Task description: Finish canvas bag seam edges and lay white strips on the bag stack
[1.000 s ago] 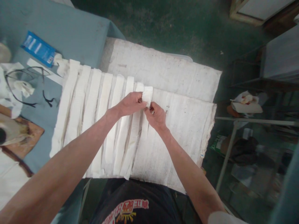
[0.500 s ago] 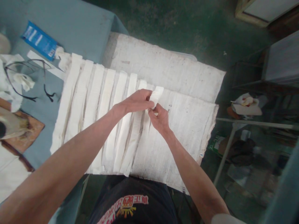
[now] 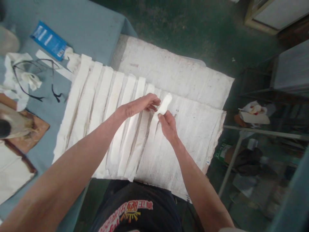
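Note:
My right hand [image 3: 168,125] pinches a narrow white strip [image 3: 165,103], cloth or paper, between thumb and finger. The strip's rounded upper end rises past the pinch, and its lower part trails down towards the board. Just left of it, my left hand [image 3: 146,102] has its fingers apart and slightly bent, with nothing visibly held. Several similar white strips [image 3: 129,87] lie side by side, running lengthwise, on the whitish worn board [image 3: 193,129] beneath both hands. My left forearm covers the middle of some of them.
A second whitish board [image 3: 169,64] lies behind the first. On the blue-grey table [image 3: 96,25] at left are a blue packet [image 3: 49,40], eyeglasses [image 3: 36,64], crumpled white scraps [image 3: 31,80] and a brown wooden piece [image 3: 36,135]. A metal-framed rack [image 3: 260,129] stands at right.
My left hand has let go of the strip and drawn slightly left of it, fingers apart. The right hand still pinches the strip, whose upper end now shows more fully.

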{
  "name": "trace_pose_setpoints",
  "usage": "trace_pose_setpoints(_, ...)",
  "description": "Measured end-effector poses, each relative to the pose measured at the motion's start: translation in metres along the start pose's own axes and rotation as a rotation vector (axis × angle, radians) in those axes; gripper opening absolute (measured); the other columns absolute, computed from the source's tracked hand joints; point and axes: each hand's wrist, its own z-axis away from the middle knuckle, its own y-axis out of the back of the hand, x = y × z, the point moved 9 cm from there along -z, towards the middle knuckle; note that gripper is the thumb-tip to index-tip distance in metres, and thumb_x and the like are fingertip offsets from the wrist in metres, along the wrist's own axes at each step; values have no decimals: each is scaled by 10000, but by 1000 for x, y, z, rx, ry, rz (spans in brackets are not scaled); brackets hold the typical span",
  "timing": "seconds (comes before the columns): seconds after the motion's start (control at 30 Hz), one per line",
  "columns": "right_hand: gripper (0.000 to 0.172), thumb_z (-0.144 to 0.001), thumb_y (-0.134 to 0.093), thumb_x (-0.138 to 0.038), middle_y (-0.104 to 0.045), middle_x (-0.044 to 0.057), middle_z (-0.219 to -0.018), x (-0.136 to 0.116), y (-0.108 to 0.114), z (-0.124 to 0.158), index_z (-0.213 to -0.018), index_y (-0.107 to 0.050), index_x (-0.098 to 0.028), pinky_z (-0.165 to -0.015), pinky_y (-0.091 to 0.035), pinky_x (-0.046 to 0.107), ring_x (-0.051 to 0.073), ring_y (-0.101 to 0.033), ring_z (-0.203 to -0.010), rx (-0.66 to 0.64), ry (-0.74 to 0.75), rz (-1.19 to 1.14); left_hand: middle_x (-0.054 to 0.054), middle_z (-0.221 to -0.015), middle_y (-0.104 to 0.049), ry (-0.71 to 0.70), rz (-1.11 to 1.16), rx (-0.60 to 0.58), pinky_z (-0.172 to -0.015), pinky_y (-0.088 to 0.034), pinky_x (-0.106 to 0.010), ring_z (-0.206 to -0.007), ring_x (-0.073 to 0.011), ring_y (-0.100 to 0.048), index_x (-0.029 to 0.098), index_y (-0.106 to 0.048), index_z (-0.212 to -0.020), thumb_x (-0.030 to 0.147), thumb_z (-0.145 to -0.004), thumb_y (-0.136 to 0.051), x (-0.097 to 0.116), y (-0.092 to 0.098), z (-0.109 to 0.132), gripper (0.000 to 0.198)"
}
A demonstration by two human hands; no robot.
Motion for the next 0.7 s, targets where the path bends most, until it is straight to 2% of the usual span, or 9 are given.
trace_pose_setpoints(0.07, 313, -938, -504, -556, -566, -6, -749, 5, 3, 4, -967, -536, -246, -643, -471, 304, 176, -543, -703, 7, -24, -54, -147, -1165, -755, 47, 25, 8, -716, -565, -331, -900, -232, -726, 169, -667, -1144, 541, -977, -238, -13, -4, 2, 592)
trace_pose_setpoints(0.17, 285, -945, -521, -532, -554, -21, -715, 9, 5, 10, -961, -534, -248, -595, -443, 290, 162, -517, -643, 0, -53, -121, -149, -1020, -779, 94, 34, 0, -605, -538, -305, -829, -237, -724, 162, -675, -1172, 646, -987, -219, -29, -14, 6, 690)
trace_pose_setpoints(0.27, 279, -928, -565, -523, -550, -29, -712, 6, 6, 14, -941, -542, -245, -598, -427, 288, 152, -493, -631, 0, -60, -164, -119, -894, -770, 119, 14, 21, -523, -479, -294, -796, -246, -711, 180, -703, -1112, 739, -969, -232, -40, -22, 13, 745)
trace_pose_setpoints(0.37, 299, -898, -621, -530, -515, -42, -689, 0, 8, 20, -885, -555, -239, -603, -403, 283, 145, -458, -637, 13, -59, -176, -112, -864, -759, 131, -21, 75, -518, -432, -293, -803, -253, -697, 166, -720, -1011, 772, -963, -194, -44, -25, 20, 804)
trace_pose_setpoints(0.57, 283, -889, -650, -505, -578, -27, -715, -10, 8, 32, -850, -572, -235, -649, -430, 293, 153, -497, -682, 39, -62, -186, -89, -806, -749, 84, -88, 101, -739, -490, -325, -818, -236, -688, 146, -703, -894, 655, -1018, -162, -32, -27, 28, 753)
trace_pose_setpoints(0.63, 270, -891, -649, -496, -600, -27, -719, -11, 9, 34, -865, -578, -236, -651, -434, 295, 156, -520, -686, 56, -77, -191, -73, -840, -753, 64, -130, 63, -754, -485, -322, -836, -227, -686, 156, -703, -890, 553, -1035, -211, -28, -29, 29, 649)
trace_pose_setpoints(0.7, 262, -891, -653, -486, -612, -32, -705, -9, 11, 36, -856, -574, -239, -624, -416, 287, 154, -533, -669, 73, -101, -196, -48, -858, -743, 48, -192, 13, -721, -470, -311, -820, -211, -668, 168, -699, -873, 440, -1015, -349, -30, -33, 31, 465)
